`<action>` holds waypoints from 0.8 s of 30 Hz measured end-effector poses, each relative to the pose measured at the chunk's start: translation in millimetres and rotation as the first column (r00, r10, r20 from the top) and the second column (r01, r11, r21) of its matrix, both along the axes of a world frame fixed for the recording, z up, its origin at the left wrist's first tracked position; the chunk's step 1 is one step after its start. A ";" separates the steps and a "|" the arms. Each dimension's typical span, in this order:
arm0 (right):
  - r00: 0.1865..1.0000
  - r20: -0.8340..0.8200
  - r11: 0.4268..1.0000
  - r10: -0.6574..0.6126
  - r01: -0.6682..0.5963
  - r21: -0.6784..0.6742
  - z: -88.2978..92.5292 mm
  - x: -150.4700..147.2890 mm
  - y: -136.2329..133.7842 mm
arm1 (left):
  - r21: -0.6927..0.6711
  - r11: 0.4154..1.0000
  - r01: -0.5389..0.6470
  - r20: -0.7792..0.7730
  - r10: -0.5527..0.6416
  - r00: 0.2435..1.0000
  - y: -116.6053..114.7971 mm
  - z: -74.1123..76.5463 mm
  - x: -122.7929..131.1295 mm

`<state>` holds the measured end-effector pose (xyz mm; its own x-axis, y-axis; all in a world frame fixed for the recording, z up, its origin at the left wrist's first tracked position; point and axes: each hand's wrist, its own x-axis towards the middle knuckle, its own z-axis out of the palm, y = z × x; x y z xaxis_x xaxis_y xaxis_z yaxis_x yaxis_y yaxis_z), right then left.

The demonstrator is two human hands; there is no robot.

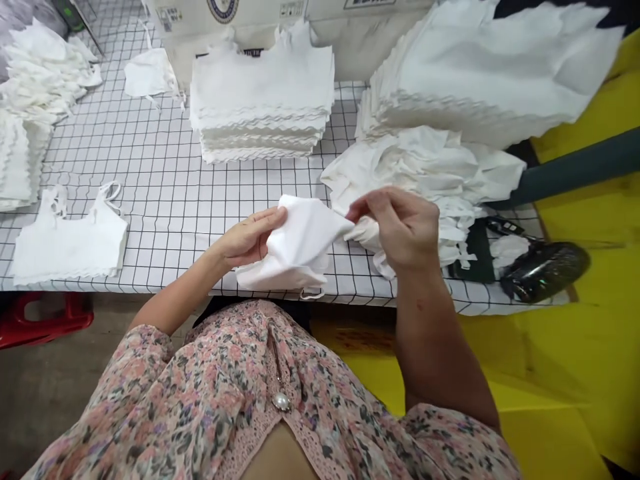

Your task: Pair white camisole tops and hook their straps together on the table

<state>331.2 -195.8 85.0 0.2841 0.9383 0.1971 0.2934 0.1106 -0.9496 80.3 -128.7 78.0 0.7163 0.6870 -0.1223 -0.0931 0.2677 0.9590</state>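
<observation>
White fabric garment [303,230] stretches between bare left hand [253,239] and bare right hand [405,223], each grip pinched on its edge; beyond the right grip, crumpled white cloth pieces [415,163] lie on the black-gridded white worktop [165,220].

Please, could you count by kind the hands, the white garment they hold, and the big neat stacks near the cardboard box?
Left hand and right hand: 2
Held white garment: 1
Middle stack and right stack: 2
Total: 5

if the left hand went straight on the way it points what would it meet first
The left hand would first meet the white garment it holds; beyond that, likely the rumpled white pile, though depth is unclear.
</observation>
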 end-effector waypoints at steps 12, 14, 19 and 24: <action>0.833 -0.552 0.992 0.035 -0.098 -0.085 -19.3 -37.0 20.3 | -0.051 0.999 -0.004 -0.028 0.003 1.000 13.9 6.2 -8.7; 0.856 -0.511 0.984 0.076 -0.149 -0.102 3.2 -35.1 30.4 | 0.127 0.989 -0.069 -0.095 0.081 0.992 25.6 14.9 -13.1; 0.850 -0.100 0.835 0.517 -0.526 -0.161 70.0 -37.7 53.2 | 0.435 0.897 -0.076 0.010 0.080 0.997 59.1 55.3 10.3; 0.809 0.094 0.807 0.581 -0.558 -0.193 133.4 -27.6 61.7 | 0.288 0.883 0.370 -0.014 -0.383 0.924 78.6 84.4 26.9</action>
<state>303.6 -134.1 218.3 -0.3303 0.9431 0.0384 0.3536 0.1613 -0.9214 107.2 -50.1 162.4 0.9281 0.3654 0.0712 -0.0811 0.0120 0.9966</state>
